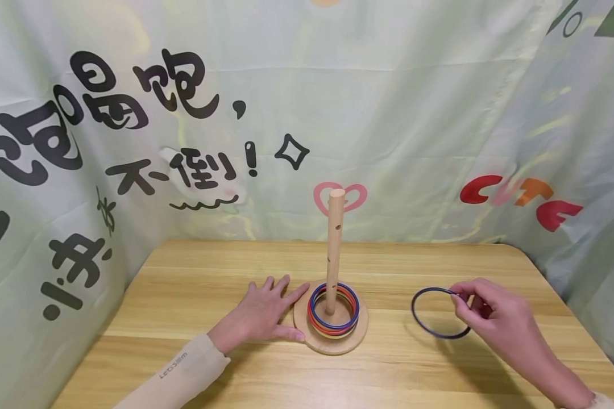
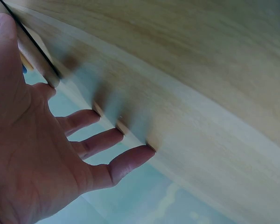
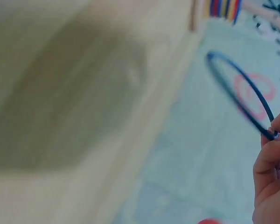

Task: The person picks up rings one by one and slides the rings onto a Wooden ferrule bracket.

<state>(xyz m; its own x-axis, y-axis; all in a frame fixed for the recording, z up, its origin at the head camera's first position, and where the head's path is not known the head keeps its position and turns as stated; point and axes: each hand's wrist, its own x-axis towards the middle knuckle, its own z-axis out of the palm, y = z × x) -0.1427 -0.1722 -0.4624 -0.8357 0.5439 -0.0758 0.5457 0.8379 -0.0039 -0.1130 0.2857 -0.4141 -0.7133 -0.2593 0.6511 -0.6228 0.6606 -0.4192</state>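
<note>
A wooden peg stands upright on a round wooden base. Around the foot of the peg lies a stack of rings in blue, red, orange and yellow; the top one is blue. My left hand is spread on the table with its thumb and index finger touching the base's left edge. To the right, my right hand pinches a dark blue ring between thumb and fingers, raised over the table. In the right wrist view the same blue ring tilts out from the fingertips.
The wooden table is backed by a pale green printed cloth with dark lettering, a pink heart and the word CUTE. More cloth hangs along the left and right sides.
</note>
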